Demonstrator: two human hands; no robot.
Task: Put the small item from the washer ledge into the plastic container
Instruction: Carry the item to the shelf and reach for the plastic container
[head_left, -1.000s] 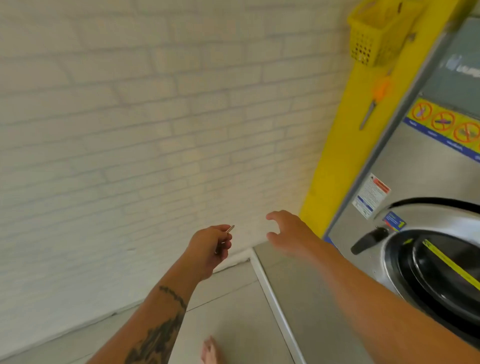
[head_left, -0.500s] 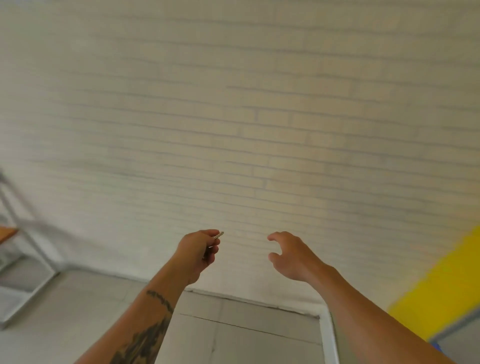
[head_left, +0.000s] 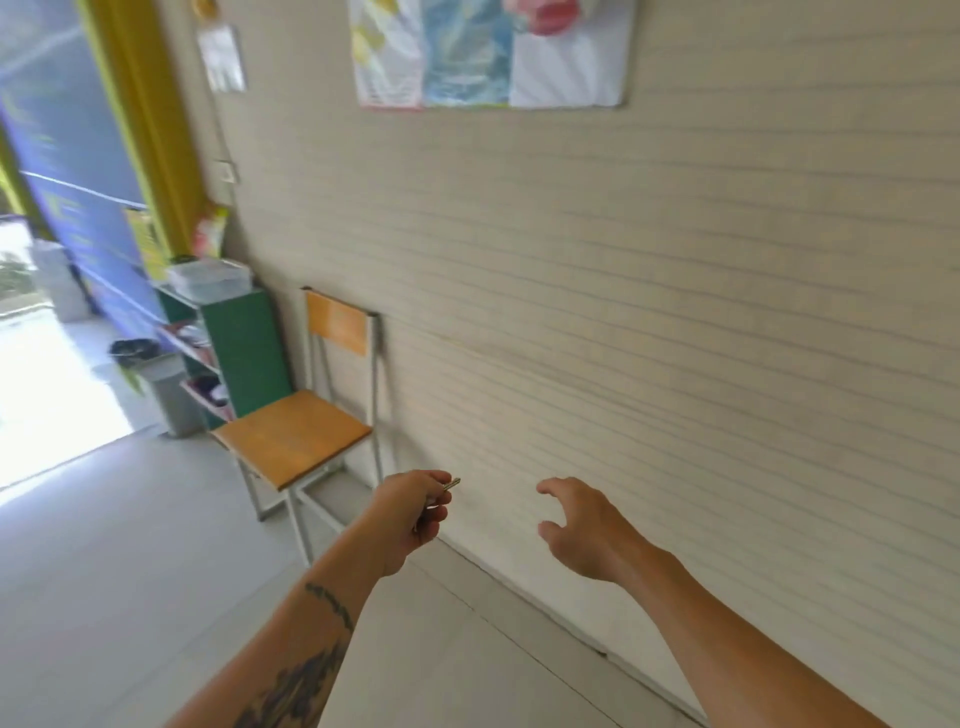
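The small item (head_left: 451, 485), a thin metal-looking sliver, is pinched in the left hand (head_left: 413, 512), with only its tip showing past the curled fingers (head_left: 435, 480); what it is exactly is too small to tell. Its long axis runs from the fist out toward the far right and slightly upward, so the free end points at the wall (head_left: 675, 312) and not at the floor. The right hand (head_left: 582, 530) is empty, fingers spread and loosely bent, apart from the left and touching nothing. Beyond the hands, near on the left, a wooden chair (head_left: 296, 436) stands against the wall, and farther left a green shelf (head_left: 244, 353) carries a clear plastic container (head_left: 210, 278) on its top, which I judge to be the target; it looks lidded, though blur makes that uncertain. The main risk is the item slipping out during the carry, since so little of it is held and the pinch is narrow; a jolt of the arm could send it to the tiled floor (head_left: 104, 571), where something this small would be hard to find. A closed lid would also call for the free right hand to open it first.
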